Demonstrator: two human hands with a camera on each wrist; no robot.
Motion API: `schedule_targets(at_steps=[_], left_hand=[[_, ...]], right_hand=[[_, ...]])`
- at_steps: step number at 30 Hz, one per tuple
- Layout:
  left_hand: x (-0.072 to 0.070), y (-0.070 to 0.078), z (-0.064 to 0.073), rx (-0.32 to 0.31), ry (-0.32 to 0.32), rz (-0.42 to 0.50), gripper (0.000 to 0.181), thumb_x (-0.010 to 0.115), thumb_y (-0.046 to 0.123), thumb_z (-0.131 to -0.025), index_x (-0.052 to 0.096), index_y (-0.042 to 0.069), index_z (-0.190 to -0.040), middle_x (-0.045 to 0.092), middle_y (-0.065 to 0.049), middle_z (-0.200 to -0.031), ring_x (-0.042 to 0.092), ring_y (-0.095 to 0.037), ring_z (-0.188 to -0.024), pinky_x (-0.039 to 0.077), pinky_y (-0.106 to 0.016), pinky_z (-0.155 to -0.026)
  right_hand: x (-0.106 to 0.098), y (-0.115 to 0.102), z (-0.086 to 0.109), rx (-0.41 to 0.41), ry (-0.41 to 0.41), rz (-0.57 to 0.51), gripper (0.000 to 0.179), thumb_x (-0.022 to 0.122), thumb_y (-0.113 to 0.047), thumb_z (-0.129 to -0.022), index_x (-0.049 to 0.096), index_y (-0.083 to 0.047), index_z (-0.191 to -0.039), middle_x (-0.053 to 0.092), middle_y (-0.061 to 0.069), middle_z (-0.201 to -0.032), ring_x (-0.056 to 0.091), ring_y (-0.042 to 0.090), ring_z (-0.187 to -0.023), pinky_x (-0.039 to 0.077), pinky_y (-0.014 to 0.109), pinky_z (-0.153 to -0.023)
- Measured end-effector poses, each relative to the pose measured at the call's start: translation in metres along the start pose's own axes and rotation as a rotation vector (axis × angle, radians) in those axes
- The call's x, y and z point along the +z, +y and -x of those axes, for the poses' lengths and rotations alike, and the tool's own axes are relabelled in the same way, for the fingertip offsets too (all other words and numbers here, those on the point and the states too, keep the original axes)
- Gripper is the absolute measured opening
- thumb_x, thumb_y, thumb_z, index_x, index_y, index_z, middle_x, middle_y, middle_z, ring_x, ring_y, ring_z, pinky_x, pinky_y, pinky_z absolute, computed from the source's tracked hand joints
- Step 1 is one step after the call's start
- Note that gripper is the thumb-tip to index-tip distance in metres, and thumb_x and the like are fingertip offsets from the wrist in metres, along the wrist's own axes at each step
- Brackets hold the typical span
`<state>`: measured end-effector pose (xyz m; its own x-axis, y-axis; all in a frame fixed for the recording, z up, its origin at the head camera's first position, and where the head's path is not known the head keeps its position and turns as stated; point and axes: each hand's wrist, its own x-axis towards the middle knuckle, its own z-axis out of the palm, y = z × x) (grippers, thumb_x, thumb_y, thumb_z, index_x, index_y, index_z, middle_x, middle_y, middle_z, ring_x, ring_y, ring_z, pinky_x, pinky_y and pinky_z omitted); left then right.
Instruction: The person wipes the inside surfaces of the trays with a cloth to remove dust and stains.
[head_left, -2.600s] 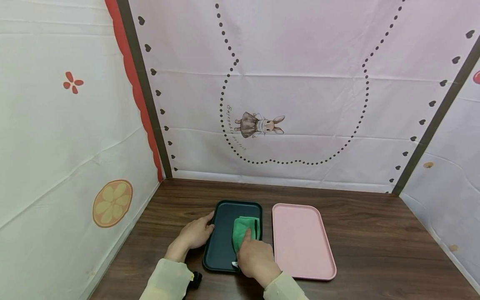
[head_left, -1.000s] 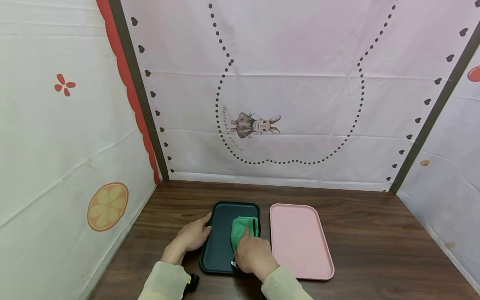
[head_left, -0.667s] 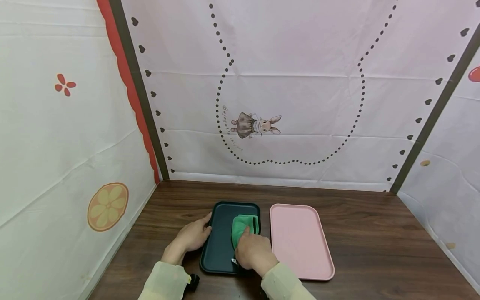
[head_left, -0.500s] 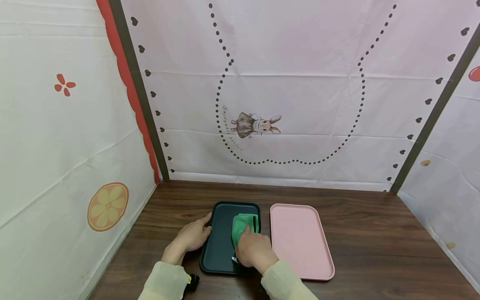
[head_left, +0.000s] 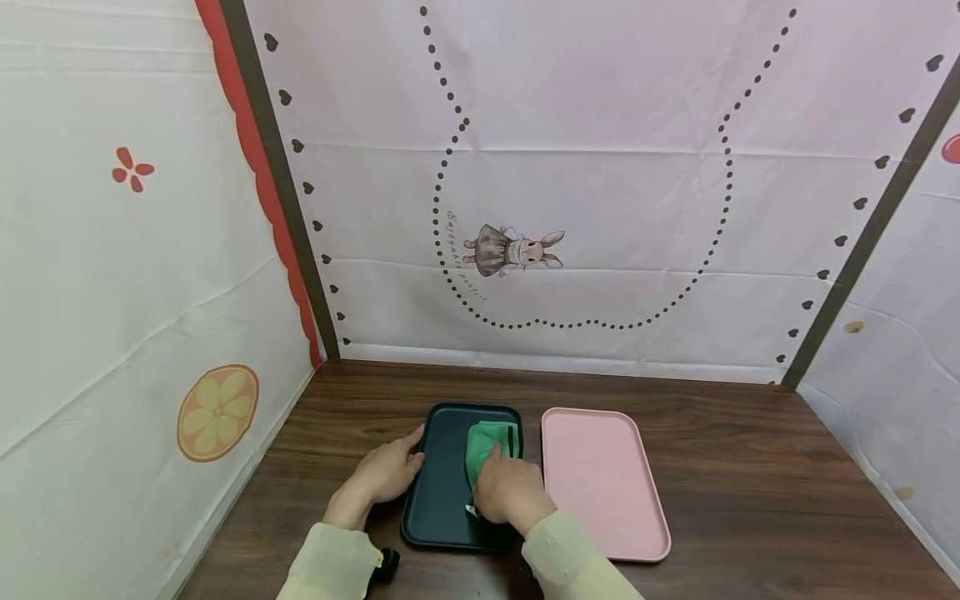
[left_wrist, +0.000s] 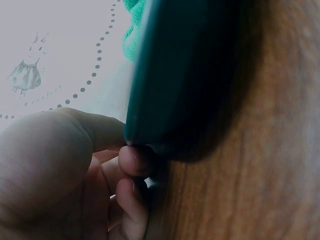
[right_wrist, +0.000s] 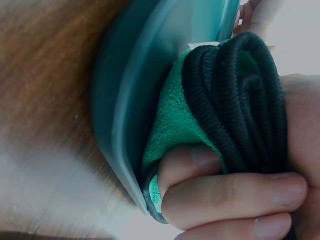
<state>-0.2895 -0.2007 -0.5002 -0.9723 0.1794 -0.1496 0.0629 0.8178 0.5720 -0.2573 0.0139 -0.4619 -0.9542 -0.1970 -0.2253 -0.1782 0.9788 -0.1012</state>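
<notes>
A dark green tray (head_left: 444,492) lies on the table. Its left rim is held by my left hand (head_left: 386,471); in the left wrist view, the thumb meets the rim while curled fingers (left_wrist: 132,161) touch the side beneath. Over the tray's right half, my right hand (head_left: 512,492) grips a folded green cloth (head_left: 489,437) and presses it on the surface, index finger extended along it. The right wrist view shows the other fingers (right_wrist: 225,197) curled round the dark-edged folds of the cloth (right_wrist: 175,120). A small white tag pokes out near the hand.
A pink tray (head_left: 603,483) lies just right of the green one. The brown wooden table (head_left: 750,467) extends to the right. Printed white sheets form a back wall (head_left: 637,208) and side walls. A small black object (head_left: 386,565) is by the left sleeve.
My right hand has slid the cloth a little farther up the green tray, toward its far edge. The left hand keeps its hold on the rim, and both trays stay put.
</notes>
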Motion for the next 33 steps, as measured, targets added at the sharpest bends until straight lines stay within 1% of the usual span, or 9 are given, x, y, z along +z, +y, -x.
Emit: schedule_targets(at_steps=[4, 8, 10, 15, 18, 23, 25, 29, 33], left_hand=[[0.001, 0.0, 0.0, 0.007, 0.003, 0.009, 0.058, 0.051, 0.023, -0.109, 0.033, 0.017, -0.164, 0.053, -0.001, -0.06, 0.041, -0.016, -0.05, 0.038, -0.032, -0.057], [0.001, 0.0, 0.0, 0.009, 0.002, 0.014, 0.058, 0.051, 0.024, -0.109, 0.033, 0.017, -0.164, 0.051, 0.0, -0.058, 0.039, -0.015, -0.048, 0.037, -0.032, -0.054], [0.001, 0.0, 0.0, 0.009, 0.001, 0.014, 0.058, 0.051, 0.024, -0.109, 0.033, 0.017, -0.164, 0.051, 0.0, -0.058, 0.039, -0.015, -0.048, 0.037, -0.032, -0.054], [0.0, 0.0, 0.0, 0.001, -0.002, 0.001, 0.058, 0.051, 0.024, -0.109, 0.034, 0.016, -0.163, 0.054, -0.002, -0.063, 0.042, -0.017, -0.051, 0.039, -0.033, -0.06], [0.0, 0.0, 0.0, -0.003, -0.003, -0.004, 0.057, 0.051, 0.024, -0.109, 0.034, 0.016, -0.163, 0.056, -0.002, -0.065, 0.044, -0.018, -0.053, 0.04, -0.033, -0.063], [0.0, 0.0, 0.0, 0.003, 0.001, -0.004, 0.057, 0.051, 0.023, -0.109, 0.035, 0.016, -0.163, 0.055, -0.002, -0.065, 0.044, -0.018, -0.053, 0.04, -0.033, -0.064], [-0.001, 0.0, 0.0, 0.008, 0.0, -0.002, 0.057, 0.051, 0.023, -0.109, 0.034, 0.015, -0.163, 0.055, -0.002, -0.065, 0.043, -0.017, -0.053, 0.04, -0.033, -0.062], [-0.001, 0.0, 0.0, 0.011, -0.001, 0.002, 0.057, 0.051, 0.024, -0.109, 0.034, 0.016, -0.163, 0.054, -0.001, -0.063, 0.042, -0.016, -0.051, 0.038, -0.032, -0.057], [-0.001, 0.001, 0.0, 0.011, 0.002, 0.01, 0.057, 0.051, 0.023, -0.109, 0.035, 0.015, -0.163, 0.054, -0.002, -0.063, 0.042, -0.017, -0.051, 0.037, -0.033, -0.057]], right_hand=[[-0.002, 0.0, 0.0, -0.002, -0.011, -0.005, 0.075, 0.061, -0.039, -0.101, 0.037, 0.004, -0.158, 0.059, 0.007, -0.061, 0.058, 0.02, -0.059, 0.057, 0.04, -0.067], [-0.002, 0.001, -0.003, 0.003, -0.016, -0.013, 0.074, 0.061, -0.038, -0.101, 0.037, 0.004, -0.158, 0.06, 0.008, -0.064, 0.059, 0.02, -0.062, 0.057, 0.04, -0.072], [-0.003, 0.001, -0.004, 0.008, -0.02, -0.015, 0.074, 0.061, -0.038, -0.101, 0.037, 0.003, -0.158, 0.06, 0.009, -0.065, 0.06, 0.02, -0.063, 0.058, 0.04, -0.072], [-0.003, 0.0, -0.009, 0.023, -0.031, -0.012, 0.075, 0.06, -0.04, -0.102, 0.036, 0.002, -0.159, 0.061, 0.009, -0.066, 0.06, 0.02, -0.065, 0.057, 0.039, -0.069], [-0.002, 0.001, -0.013, 0.024, -0.034, -0.007, 0.075, 0.06, -0.041, -0.102, 0.036, 0.002, -0.159, 0.063, 0.01, -0.068, 0.062, 0.021, -0.068, 0.058, 0.04, -0.072], [-0.003, 0.003, -0.015, 0.021, -0.031, -0.009, 0.075, 0.06, -0.04, -0.102, 0.036, 0.002, -0.159, 0.061, 0.009, -0.067, 0.062, 0.021, -0.067, 0.057, 0.041, -0.071], [-0.004, 0.003, -0.016, 0.021, -0.031, -0.014, 0.075, 0.06, -0.04, -0.102, 0.035, 0.002, -0.159, 0.061, 0.009, -0.067, 0.062, 0.021, -0.067, 0.057, 0.041, -0.071], [-0.006, 0.004, -0.018, 0.02, -0.034, -0.024, 0.075, 0.061, -0.039, -0.102, 0.035, 0.002, -0.159, 0.065, 0.011, -0.073, 0.064, 0.023, -0.072, 0.058, 0.042, -0.073], [-0.008, 0.005, -0.02, 0.02, -0.035, -0.032, 0.074, 0.061, -0.038, -0.102, 0.036, 0.002, -0.159, 0.067, 0.013, -0.077, 0.065, 0.023, -0.073, 0.058, 0.041, -0.073]])
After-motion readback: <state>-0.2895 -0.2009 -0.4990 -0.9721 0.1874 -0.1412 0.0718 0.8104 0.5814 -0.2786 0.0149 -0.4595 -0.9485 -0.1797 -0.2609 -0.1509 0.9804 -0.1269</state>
